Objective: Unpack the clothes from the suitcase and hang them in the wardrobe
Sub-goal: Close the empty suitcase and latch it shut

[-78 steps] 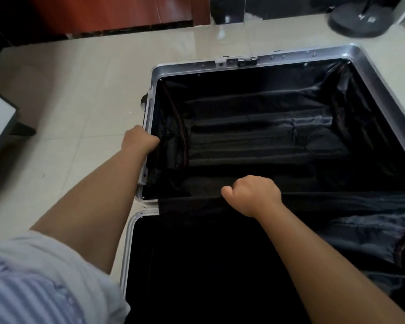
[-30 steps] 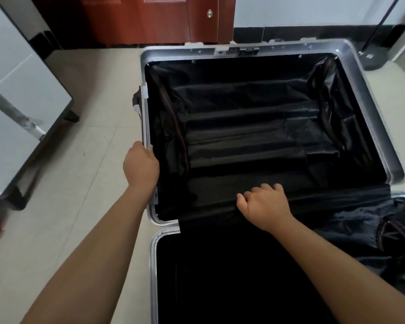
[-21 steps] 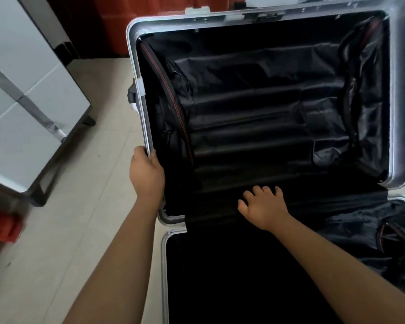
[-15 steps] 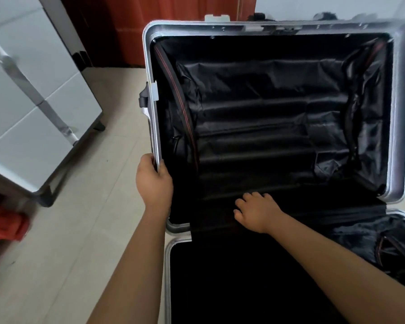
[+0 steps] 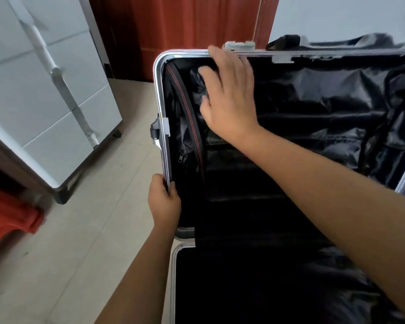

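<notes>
1. Lifted the suitcase lid (image 5: 313,108) from flat on the floor to near upright, where a moment before it had lain fully open.
2. Kept the left hand (image 5: 164,202) on the lid's silver frame (image 5: 158,94): grip clenched round the left edge, thumb one side, fingers the other.
3. Moved the right hand (image 5: 229,99) off the hinge-side lining and up to the lid's top corner; grip released, fingers spread flat, fingertips at the top rim.
4. Showed only black lining (image 5: 302,127) and a red-trimmed zip (image 5: 192,122) inside the lid; no garment there.
5. Left the lower half (image 5: 232,288) dark and hard to read; clothes, if any remained, could not be told from here.
6. Judged as closing the case, so unpacking likely finished or nearly so; wardrobe not in view.
</notes>
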The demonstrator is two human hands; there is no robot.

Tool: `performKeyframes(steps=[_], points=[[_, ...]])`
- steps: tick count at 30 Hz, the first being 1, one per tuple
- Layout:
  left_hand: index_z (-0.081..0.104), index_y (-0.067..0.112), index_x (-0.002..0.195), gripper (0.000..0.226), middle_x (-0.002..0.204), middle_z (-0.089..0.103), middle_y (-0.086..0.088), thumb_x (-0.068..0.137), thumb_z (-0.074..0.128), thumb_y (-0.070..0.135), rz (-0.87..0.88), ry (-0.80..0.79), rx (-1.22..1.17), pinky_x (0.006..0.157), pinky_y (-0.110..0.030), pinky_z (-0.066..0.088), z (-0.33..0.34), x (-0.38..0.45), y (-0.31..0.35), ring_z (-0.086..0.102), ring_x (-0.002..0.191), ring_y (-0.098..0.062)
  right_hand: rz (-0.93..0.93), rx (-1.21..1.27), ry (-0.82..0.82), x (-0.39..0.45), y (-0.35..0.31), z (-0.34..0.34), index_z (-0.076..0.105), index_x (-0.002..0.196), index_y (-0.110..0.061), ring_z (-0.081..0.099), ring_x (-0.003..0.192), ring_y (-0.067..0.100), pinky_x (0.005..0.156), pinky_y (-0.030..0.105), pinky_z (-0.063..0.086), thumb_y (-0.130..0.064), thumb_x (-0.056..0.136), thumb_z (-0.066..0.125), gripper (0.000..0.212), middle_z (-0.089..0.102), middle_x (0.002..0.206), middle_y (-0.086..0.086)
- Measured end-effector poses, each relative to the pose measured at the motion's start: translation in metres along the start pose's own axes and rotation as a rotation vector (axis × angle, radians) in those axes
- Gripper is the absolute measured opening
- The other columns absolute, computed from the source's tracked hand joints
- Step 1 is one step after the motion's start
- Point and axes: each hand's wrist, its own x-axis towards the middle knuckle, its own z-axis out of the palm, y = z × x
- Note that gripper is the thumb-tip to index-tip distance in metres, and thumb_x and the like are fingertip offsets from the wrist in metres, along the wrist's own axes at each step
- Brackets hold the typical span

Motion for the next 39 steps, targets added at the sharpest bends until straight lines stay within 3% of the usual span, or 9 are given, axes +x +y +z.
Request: performKeyframes(steps=[2, 5, 8, 10, 12, 17, 22, 28, 39], points=[[0.036, 0.006, 0.081, 0.016, 0.062, 0.032, 0.005, 0.09, 0.048, 0.001, -0.007, -0.009, -0.006, 0.054, -0.025, 0.016, 0.0, 0.001, 0.002, 0.038, 0.067, -0.022, -0.007, -0.115, -0.003, 0.027, -0.001, -0.009, 0.041, 0.11, -0.014, 0.028, 0.123, 0.027, 0.102, 0.054, 0.029, -0.006, 0.061, 0.064, 0.054, 0.038, 0.134, 0.013], [0.038, 0.006, 0.081, 0.014, 0.067, 0.038, -0.002, 0.09, 0.047, 0.001, -0.013, -0.02, -0.024, 0.055, -0.025, 0.018, 0.0, 0.001, 0.004, 0.041, 0.069, -0.023, 0.127, -0.184, -0.383, 0.044, 0.009, -0.018, 0.032, 0.137, -0.011, 0.017, 0.14, 0.033, 0.111, 0.057, 0.008, -0.002, 0.073, 0.061, 0.07, 0.028, 0.148, 0.015], [0.037, 0.006, 0.082, 0.014, 0.07, 0.04, -0.005, 0.091, 0.046, 0.002, -0.038, -0.019, -0.019, 0.056, -0.024, 0.019, 0.0, 0.0, 0.004, 0.04, 0.07, -0.022, 0.184, -0.194, -0.615, 0.049, 0.027, -0.02, 0.033, 0.134, -0.011, 0.025, 0.134, 0.029, 0.112, 0.057, 0.003, -0.001, 0.079, 0.056, 0.061, 0.032, 0.14, 0.012], [0.037, 0.006, 0.081, 0.014, 0.065, 0.035, 0.003, 0.091, 0.046, 0.002, -0.048, -0.023, -0.014, 0.054, -0.024, 0.019, -0.001, -0.001, 0.002, 0.038, 0.068, -0.022, 0.142, -0.208, -0.599, 0.053, 0.026, -0.021, 0.041, 0.125, -0.009, 0.035, 0.122, 0.031, 0.108, 0.053, 0.018, 0.006, 0.078, 0.051, 0.05, 0.037, 0.13, 0.015], [0.037, 0.006, 0.081, 0.015, 0.063, 0.033, 0.005, 0.091, 0.046, 0.003, -0.058, -0.027, 0.001, 0.054, -0.024, 0.018, -0.002, -0.001, 0.0, 0.038, 0.067, -0.022, 0.111, -0.199, -0.55, 0.056, 0.022, -0.024, 0.045, 0.118, -0.006, 0.037, 0.116, 0.03, 0.087, 0.042, 0.032, 0.011, 0.077, 0.042, 0.045, 0.039, 0.125, 0.017], [0.039, 0.01, 0.088, 0.013, 0.074, 0.045, -0.001, 0.091, 0.051, 0.008, -0.055, -0.168, 0.078, 0.064, -0.026, 0.032, -0.014, 0.001, 0.006, 0.05, 0.076, -0.026, 0.076, -0.164, -0.401, 0.056, 0.026, -0.023, 0.052, 0.105, -0.003, 0.043, 0.106, 0.031, 0.071, 0.034, 0.022, 0.014, 0.074, 0.036, 0.039, 0.046, 0.111, 0.02], [0.049, 0.003, 0.105, 0.022, 0.093, 0.057, -0.01, 0.09, 0.054, 0.018, -0.176, -0.237, 0.233, 0.069, -0.027, 0.034, -0.026, 0.031, 0.041, 0.057, 0.097, -0.034, 0.063, -0.102, -0.11, 0.052, 0.023, -0.035, 0.058, 0.058, -0.008, 0.053, 0.055, 0.025, 0.054, 0.026, 0.025, 0.015, 0.043, 0.058, 0.027, 0.051, 0.061, 0.01], [0.053, -0.005, 0.11, 0.025, 0.109, 0.06, -0.024, 0.09, 0.051, 0.009, -0.129, -0.27, 0.285, 0.076, -0.032, 0.04, -0.018, 0.031, 0.063, 0.055, 0.103, -0.039, 0.065, 0.024, -0.042, 0.046, 0.031, -0.071, 0.061, 0.054, -0.009, 0.051, 0.052, 0.024, 0.051, 0.026, 0.031, 0.011, 0.048, 0.059, 0.02, 0.051, 0.059, 0.008], [0.055, -0.004, 0.117, 0.041, 0.116, 0.06, -0.024, 0.094, 0.048, 0.029, 0.111, -0.533, 0.441, 0.083, -0.037, 0.041, 0.078, 0.049, 0.119, 0.054, 0.11, -0.038, 0.049, -0.292, 0.104, 0.007, 0.084, -0.123, 0.054, 0.055, -0.01, 0.035, 0.061, 0.022, 0.061, 0.029, 0.015, 0.013, 0.048, 0.053, 0.023, 0.048, 0.057, 0.009]])
